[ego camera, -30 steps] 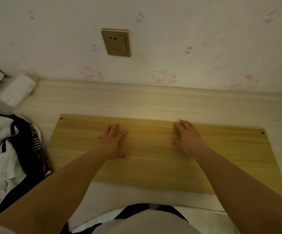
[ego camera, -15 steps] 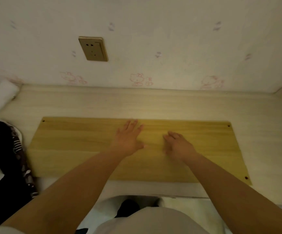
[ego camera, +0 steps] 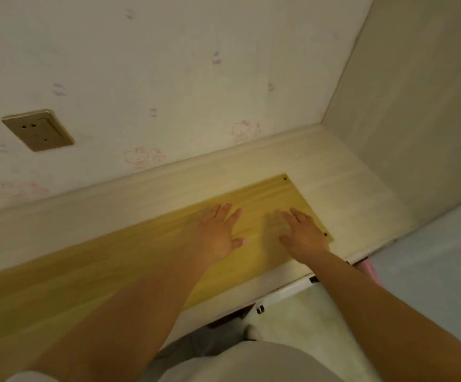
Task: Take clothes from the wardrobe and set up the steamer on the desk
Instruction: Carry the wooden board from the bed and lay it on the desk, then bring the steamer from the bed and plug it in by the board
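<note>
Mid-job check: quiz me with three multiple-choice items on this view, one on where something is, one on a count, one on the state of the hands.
1. Where is the wall socket?
A. left of both hands
B. right of both hands
C. on the desk

2. How many hands lie on the yellow board?
A. none
B. one
C. two

3. How is the left hand?
A. fist
B. flat, fingers spread
C. gripping a steamer

Answers: A, the socket sits far left on the wall; C, the right hand lies there too; B, palm down and empty.
</note>
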